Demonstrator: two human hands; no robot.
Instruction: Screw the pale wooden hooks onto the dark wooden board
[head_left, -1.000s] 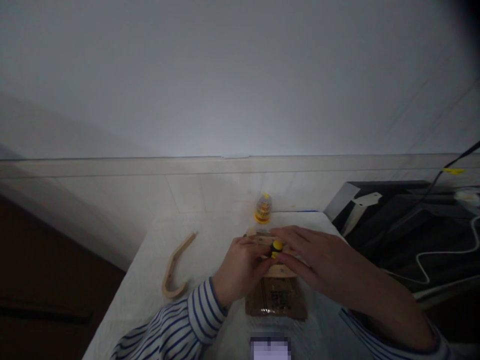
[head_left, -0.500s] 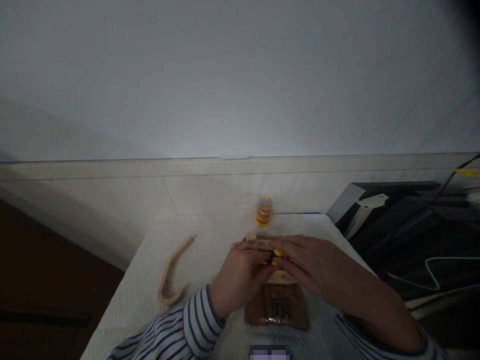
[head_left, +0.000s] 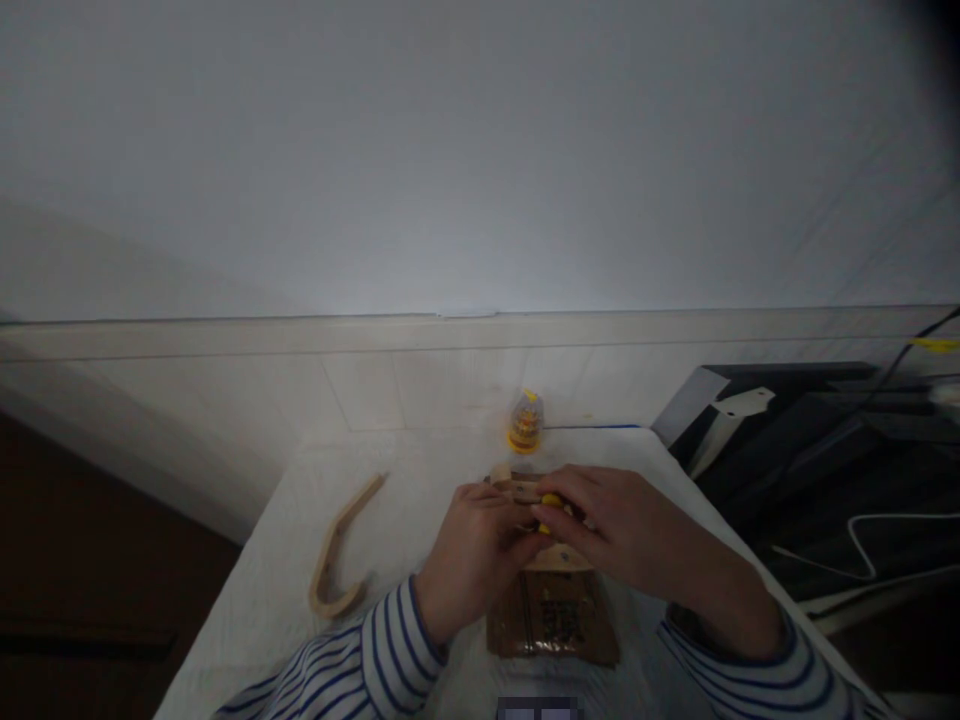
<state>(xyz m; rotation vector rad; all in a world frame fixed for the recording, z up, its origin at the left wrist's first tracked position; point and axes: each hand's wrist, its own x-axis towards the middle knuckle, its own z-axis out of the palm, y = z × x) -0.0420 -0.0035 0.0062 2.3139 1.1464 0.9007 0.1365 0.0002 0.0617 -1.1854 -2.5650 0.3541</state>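
My right hand pinches a small yellow screwdriver handle between thumb and fingers, above a light wooden piece. Close beside it, my left hand is closed, its thumb and forefinger by the handle and its other fingers on the wooden piece. The screwdriver's tip is hidden by my fingers. Another pale wooden strip with a screw hole shows just under my hands. Nearer to me lies a flat brown package with dark printing and a shiny surface.
A curved, hook-shaped wooden piece lies on the left of the white-covered table. Toward the wall stands a clear-domed bit set with a yellow base. Dark panels and a white cable are at the right.
My right hand's fingers have curled in more around the yellow handle, and its forearm has drawn in toward me. The left hand stays nearly in place.
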